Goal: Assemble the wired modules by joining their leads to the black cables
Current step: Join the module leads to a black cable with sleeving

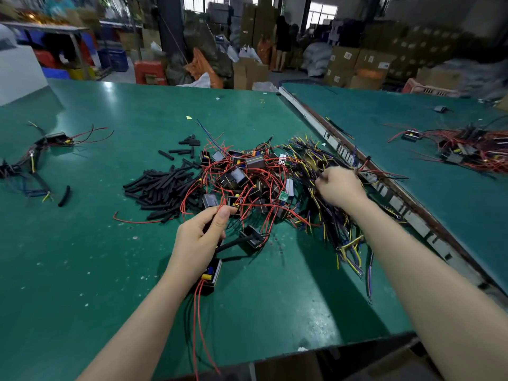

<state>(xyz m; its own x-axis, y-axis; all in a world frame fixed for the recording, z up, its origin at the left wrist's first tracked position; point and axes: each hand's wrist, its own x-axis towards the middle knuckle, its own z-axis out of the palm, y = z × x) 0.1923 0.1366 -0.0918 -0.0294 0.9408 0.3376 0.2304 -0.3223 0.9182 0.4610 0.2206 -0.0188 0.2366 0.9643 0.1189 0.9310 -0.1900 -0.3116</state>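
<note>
Gripping a black wired module (210, 273) with red leads trailing toward the table's near edge, her left hand (196, 240) sits above the green table (82, 257); her right hand (339, 187) curls into the black cables (330, 215), beside the heaped modules (247, 180)

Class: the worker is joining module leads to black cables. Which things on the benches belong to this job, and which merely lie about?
In use: left hand gripping a module; right hand in the cable pile; module heap; sleeve pieces.

Lying about: yellow scrap; far-bench bundle.
</note>
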